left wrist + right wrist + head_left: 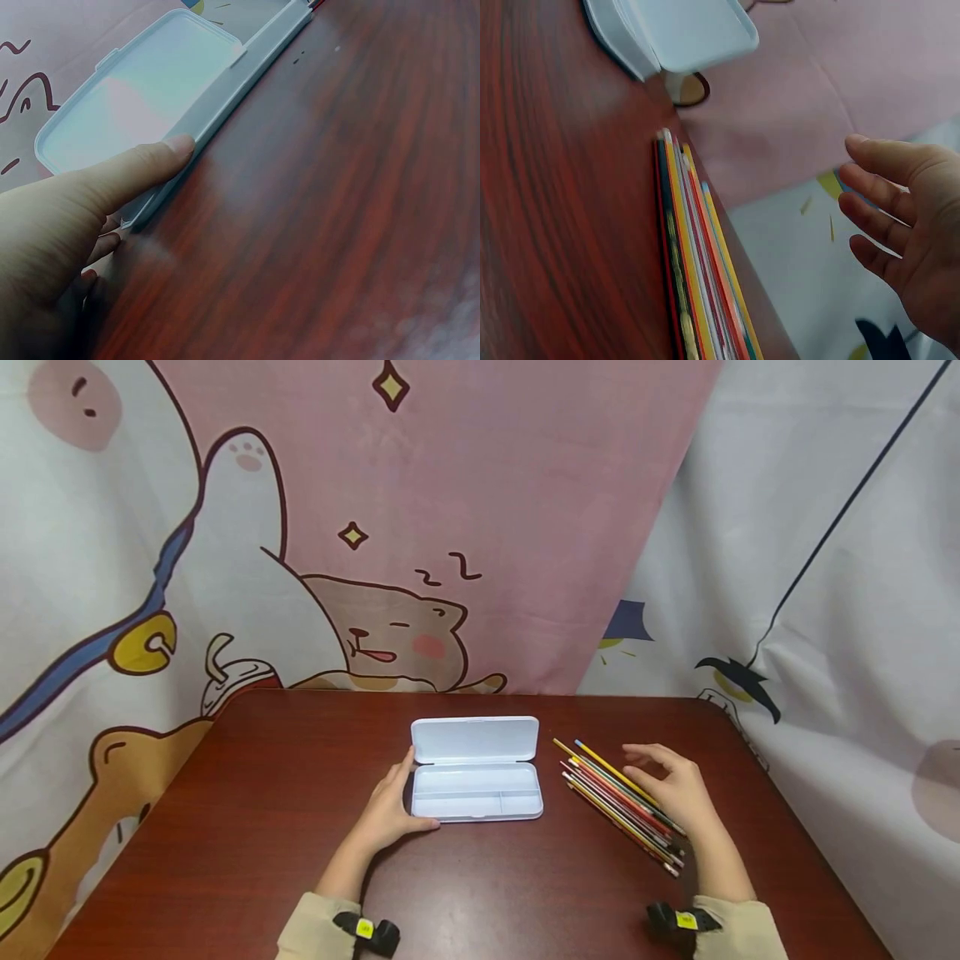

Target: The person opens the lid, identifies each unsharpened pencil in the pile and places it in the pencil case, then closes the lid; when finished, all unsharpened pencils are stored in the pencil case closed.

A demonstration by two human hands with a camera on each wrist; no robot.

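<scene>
A white pencil case (456, 783) lies on the table with its lid (475, 739) raised at the back. Its tray has a long compartment and smaller ones in front, all bare. My left hand (386, 810) grips the case at its left end, the thumb (154, 161) along the front edge and the fingers around the side. To the right of the case lies a bundle of pencils (618, 806) in several colours, slanting toward the front right. Just beyond its right side hovers my right hand (675, 785), fingers loosely bent and holding nothing; in the right wrist view they are apart from the pencils (697, 262).
The dark red wooden table (225, 827) ends at the back against a hanging cloth (525, 527) printed with cartoon animals. More white cloth (847, 610) hangs along the right side. Each wrist wears a small black camera, one of them near the front edge (378, 935).
</scene>
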